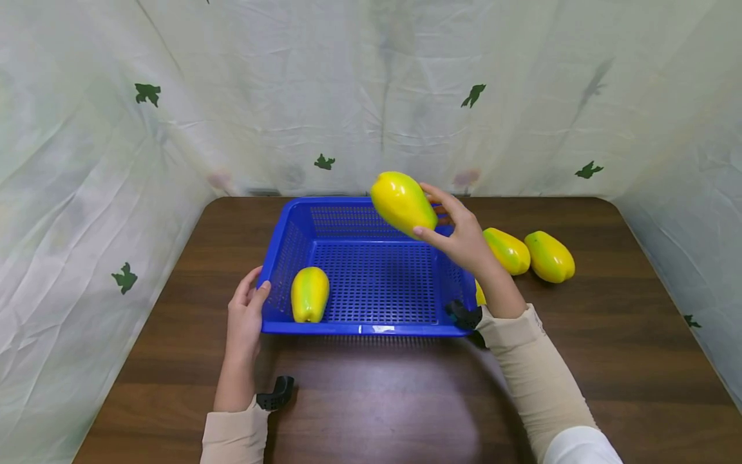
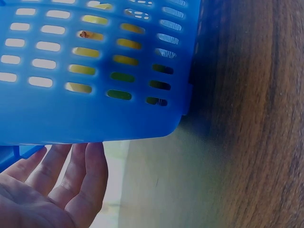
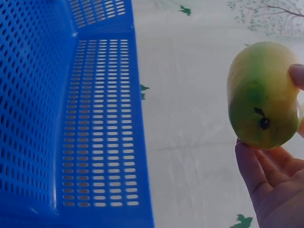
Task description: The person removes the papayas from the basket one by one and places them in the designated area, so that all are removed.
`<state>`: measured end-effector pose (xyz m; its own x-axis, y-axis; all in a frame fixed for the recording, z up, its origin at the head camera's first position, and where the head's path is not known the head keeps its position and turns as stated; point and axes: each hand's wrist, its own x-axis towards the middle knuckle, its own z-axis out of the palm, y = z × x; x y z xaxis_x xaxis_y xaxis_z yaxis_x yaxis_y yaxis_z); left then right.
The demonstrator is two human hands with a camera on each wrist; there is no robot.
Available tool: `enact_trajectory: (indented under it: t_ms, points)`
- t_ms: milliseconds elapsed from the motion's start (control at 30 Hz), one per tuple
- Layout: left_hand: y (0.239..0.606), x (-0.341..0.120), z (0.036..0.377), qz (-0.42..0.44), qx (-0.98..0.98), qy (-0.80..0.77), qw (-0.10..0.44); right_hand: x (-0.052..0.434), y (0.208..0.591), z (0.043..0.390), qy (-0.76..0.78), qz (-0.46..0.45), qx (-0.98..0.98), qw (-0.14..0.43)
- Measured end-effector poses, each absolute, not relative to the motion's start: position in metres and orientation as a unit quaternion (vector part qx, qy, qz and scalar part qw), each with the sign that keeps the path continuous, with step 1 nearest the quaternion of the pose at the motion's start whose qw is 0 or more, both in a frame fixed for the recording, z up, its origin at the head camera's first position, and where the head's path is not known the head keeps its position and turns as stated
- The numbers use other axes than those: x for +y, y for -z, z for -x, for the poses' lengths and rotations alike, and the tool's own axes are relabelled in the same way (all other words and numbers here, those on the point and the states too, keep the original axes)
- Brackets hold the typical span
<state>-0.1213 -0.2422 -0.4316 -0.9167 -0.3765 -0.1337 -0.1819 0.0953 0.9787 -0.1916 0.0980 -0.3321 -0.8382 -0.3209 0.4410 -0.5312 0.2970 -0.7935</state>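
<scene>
Right hand (image 1: 464, 241), fingers pinching a papaya (image 1: 402, 203) over the basket (image 1: 353, 327); left hand (image 1: 245, 316), fingers straight, at its nine o'clock wall.

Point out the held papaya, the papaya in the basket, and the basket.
Held papaya (image 1: 401, 203), head view, middle of its yellow side.
Papaya in the basket (image 1: 310, 294), head view, its middle.
Basket (image 1: 359, 328), head view, near rim.

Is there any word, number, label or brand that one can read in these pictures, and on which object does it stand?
None: no readable text in any view.
The blue basket has a small pale patch on its front rim, too small to tell whether it is a label.
The papaya in the right hand bears no sticker.
The backdrop cloth shows only dark green leaf-like shapes, no letters.
</scene>
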Motion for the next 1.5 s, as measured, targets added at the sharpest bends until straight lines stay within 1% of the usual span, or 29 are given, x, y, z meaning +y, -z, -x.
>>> enact_trajectory:
  t_ms: [233,533,867,1133,1333,1500]
  points:
    - [0.431,-0.242,0.121,-0.186,-0.740,0.642,0.075,0.110,0.330,0.183,-0.524,-0.269,-0.799,0.122]
    - [0.430,-0.241,0.121,-0.187,-0.737,0.645,0.080,0.130,0.335,0.169,-0.520,-0.233,-0.811,0.129]
    - [0.428,-0.241,0.119,-0.189,-0.737,0.644,0.078,0.158,0.365,0.170,-0.524,-0.188,-0.819,0.141]
    - [0.430,-0.241,0.120,-0.191,-0.736,0.645,0.075,0.177,0.381,0.158,-0.505,-0.150,-0.837,0.145]
    - [0.430,-0.241,0.120,-0.190,-0.738,0.643,0.075,0.193,0.397,0.147,-0.512,-0.121,-0.839,0.137]
    - [0.430,-0.240,0.120,-0.189,-0.741,0.640,0.078,0.206,0.412,0.141,-0.501,-0.111,-0.843,0.161]
